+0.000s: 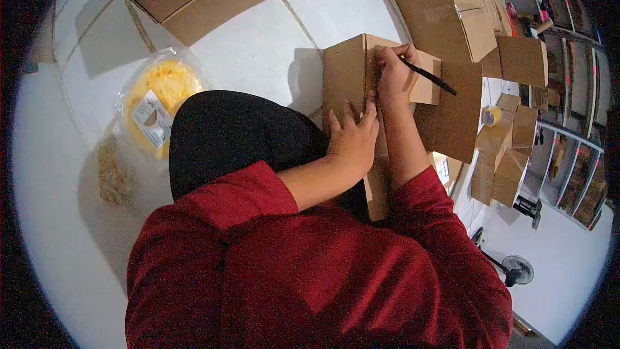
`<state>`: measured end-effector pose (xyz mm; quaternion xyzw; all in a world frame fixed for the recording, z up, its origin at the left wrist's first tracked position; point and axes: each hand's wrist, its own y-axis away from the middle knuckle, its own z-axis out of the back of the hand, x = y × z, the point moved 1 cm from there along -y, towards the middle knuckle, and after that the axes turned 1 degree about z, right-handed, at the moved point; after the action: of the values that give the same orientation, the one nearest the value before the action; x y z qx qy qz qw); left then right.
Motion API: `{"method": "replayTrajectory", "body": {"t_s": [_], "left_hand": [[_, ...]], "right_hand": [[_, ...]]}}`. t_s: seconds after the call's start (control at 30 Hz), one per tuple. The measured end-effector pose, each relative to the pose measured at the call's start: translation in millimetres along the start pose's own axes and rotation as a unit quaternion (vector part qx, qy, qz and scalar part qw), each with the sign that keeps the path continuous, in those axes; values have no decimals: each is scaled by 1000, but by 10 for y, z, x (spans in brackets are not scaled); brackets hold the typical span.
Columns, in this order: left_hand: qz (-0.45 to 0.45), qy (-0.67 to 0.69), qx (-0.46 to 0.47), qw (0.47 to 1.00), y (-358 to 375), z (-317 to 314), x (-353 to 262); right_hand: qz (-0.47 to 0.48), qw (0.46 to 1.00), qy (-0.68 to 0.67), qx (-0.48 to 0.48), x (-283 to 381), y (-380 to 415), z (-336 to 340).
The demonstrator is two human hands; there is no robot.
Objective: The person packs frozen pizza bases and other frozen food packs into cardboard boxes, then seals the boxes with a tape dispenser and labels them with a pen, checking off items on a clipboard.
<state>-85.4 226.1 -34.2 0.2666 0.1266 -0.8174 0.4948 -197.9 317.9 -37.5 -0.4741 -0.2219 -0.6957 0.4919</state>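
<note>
A cardboard box (343, 71) with unfolded flaps stands on the white tiled floor in front of my body. My right hand (395, 77) is closed around a black pen (429, 77), whose tip side is hidden at the box by my fingers. Flat on the same box lies my left hand (354, 132), its fingers spread, just left of my right wrist. A wide flap (455, 113) sticks out to the right beneath the pen.
A clear bag with a yellow round item (169, 84) lies at left. Another large box (219, 0) is at the top. More boxes (433, 10), a tape roll (491, 116), a fan (517, 270) and shelves (571, 155) are at right.
</note>
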Motion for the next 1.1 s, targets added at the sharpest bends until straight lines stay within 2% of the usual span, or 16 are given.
{"method": "replayTrajectory", "body": {"t_s": [0.1,0.3,0.4,0.5,0.57,0.7,0.77,0.87,1.1], "left_hand": [[1,-2,18,1000,-6,19,-3],[2,-11,37,999,-3,28,-4],[3,-21,41,999,-4,26,-5],[4,-25,34,999,-14,9,-12],[3,-26,25,999,-10,-4,-7],[-1,-12,15,1000,-7,15,-4],[-2,3,16,1000,-7,31,-5],[2,15,34,999,-11,39,-4],[-4,-20,29,999,-9,39,0]], "right_hand": [[-12,999,-45,-2,8,-1,-2],[56,997,46,-19,-2,-19,22],[47,997,57,-6,-32,-31,22],[29,999,14,-11,10,-22,7],[-24,996,-82,-26,20,4,-7],[6,999,-2,-43,-124,-67,23],[25,999,34,-9,-93,-67,43],[-2,999,-27,-28,-47,-33,14],[-24,999,5,-42,38,7,18]]}}
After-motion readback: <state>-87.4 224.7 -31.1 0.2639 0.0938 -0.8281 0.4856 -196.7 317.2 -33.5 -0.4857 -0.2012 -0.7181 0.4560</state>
